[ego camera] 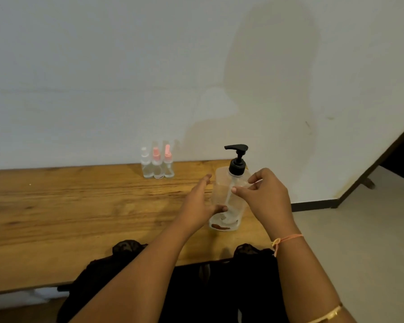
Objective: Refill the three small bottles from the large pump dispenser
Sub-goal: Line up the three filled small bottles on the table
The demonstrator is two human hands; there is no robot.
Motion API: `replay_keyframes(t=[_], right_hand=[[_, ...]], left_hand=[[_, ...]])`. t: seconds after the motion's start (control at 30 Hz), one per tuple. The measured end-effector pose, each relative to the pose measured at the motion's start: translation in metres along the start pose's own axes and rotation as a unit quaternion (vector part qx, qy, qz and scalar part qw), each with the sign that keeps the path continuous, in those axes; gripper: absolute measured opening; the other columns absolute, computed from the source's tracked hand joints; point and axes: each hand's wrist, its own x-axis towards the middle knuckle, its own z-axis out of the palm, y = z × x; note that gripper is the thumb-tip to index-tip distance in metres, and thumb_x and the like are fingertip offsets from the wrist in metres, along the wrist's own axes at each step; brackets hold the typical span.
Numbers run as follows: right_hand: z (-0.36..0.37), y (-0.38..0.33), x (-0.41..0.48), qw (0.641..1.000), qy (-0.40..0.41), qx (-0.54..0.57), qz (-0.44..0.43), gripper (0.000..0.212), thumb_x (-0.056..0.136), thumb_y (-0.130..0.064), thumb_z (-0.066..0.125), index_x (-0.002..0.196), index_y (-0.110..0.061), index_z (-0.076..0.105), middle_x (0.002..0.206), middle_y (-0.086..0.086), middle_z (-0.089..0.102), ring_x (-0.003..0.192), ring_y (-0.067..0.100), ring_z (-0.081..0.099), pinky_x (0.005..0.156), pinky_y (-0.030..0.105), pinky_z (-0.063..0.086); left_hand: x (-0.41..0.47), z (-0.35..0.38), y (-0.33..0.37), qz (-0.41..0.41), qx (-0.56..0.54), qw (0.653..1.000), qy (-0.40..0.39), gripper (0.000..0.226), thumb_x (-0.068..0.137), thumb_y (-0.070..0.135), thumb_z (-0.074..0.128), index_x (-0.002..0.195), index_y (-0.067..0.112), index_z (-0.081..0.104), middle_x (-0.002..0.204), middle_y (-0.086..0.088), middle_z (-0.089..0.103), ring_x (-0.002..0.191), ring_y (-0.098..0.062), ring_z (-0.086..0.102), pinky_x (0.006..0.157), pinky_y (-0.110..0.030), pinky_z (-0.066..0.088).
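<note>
The large pump dispenser [223, 197], clear with a black pump head [237, 159], stands upright near the right end of the wooden table [79, 217]. My right hand [266, 197] holds its upper right side, thumb on the front and fingers curled at the shoulder. My left hand [196, 201] lies against its left side with straight fingers, the thumb touching the lower front. Three small clear bottles stand side by side at the table's back edge: one white-capped [145, 166] and two pink-capped [157, 167] [168, 165]. They are capped and upright.
A white wall [196, 78] rises directly behind the table. The table's right end is just past the dispenser, with light floor [359, 229] beyond. Dark clothing [219, 287] shows at the table's near edge.
</note>
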Motion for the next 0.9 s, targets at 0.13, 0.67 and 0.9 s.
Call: replay_keyframes(t=[0.13, 0.67, 0.9], right_hand=[[0.004, 0.001, 0.006, 1.000, -0.014, -0.021, -0.003, 0.059, 0.073, -0.032, 0.077, 0.123, -0.020, 0.048, 0.114, 0.007, 0.049, 0.097, 0.021, 0.054, 0.074, 0.028, 0.044], [0.050, -0.010, 0.038, 0.992, -0.065, 0.016, -0.110, 0.056, 0.075, -0.017, 0.076, 0.125, -0.019, 0.051, 0.128, 0.001, 0.055, 0.117, 0.021, 0.052, 0.092, 0.033, 0.047], [0.071, -0.015, 0.059, 0.987, -0.051, 0.005, -0.151, 0.059, 0.072, -0.016, 0.078, 0.125, -0.019, 0.053, 0.123, 0.003, 0.059, 0.114, 0.021, 0.055, 0.094, 0.040, 0.049]], left_hand=[[0.003, 0.005, 0.002, 0.000, -0.060, 0.998, -0.007, 0.071, 0.072, 0.014, 0.079, 0.131, 0.022, 0.041, 0.122, 0.009, 0.052, 0.110, -0.012, 0.053, 0.092, -0.033, 0.049], [0.022, -0.029, -0.017, 0.016, -0.082, 0.995, 0.054, 0.063, 0.079, 0.007, 0.071, 0.129, 0.028, 0.040, 0.118, 0.013, 0.047, 0.111, -0.013, 0.052, 0.092, -0.041, 0.052], [0.036, -0.037, -0.031, 0.035, -0.078, 0.993, 0.084, 0.059, 0.086, 0.004, 0.063, 0.135, 0.022, 0.038, 0.097, 0.037, 0.041, 0.077, 0.023, 0.045, 0.064, 0.002, 0.041]])
